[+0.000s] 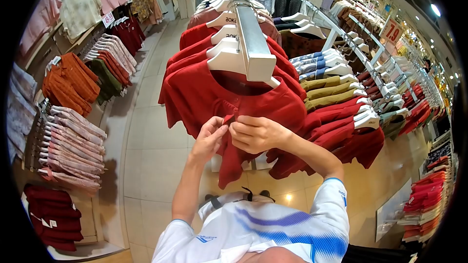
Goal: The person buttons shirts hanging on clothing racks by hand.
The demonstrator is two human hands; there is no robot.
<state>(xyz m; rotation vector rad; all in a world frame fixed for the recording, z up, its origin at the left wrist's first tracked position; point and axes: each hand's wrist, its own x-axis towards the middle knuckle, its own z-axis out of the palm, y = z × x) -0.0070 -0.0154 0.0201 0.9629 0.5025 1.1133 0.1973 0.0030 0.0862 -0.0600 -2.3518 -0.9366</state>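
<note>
A red blouse (263,104) hangs on a white hanger (226,58) at the front end of a metal rail (253,34). Its neckline faces me, with a row of buttons or gathers running down the front. My left hand (209,139) pinches the edge of the front opening, and a small fold of red cloth shows at the fingertips. Close beside it, my right hand (256,134) is closed on the other side of the same opening. Whatever button lies between the fingers is hidden. Below the hands, the blouse's hem hangs loose.
More red blouses (187,53) hang behind on the same rail. To the right, a second rack carries red tops (341,131) and mustard tops (329,85). Along the left wall hang an orange shirt (70,80) and pink patterned tops (73,141). A tiled aisle (148,126) runs between.
</note>
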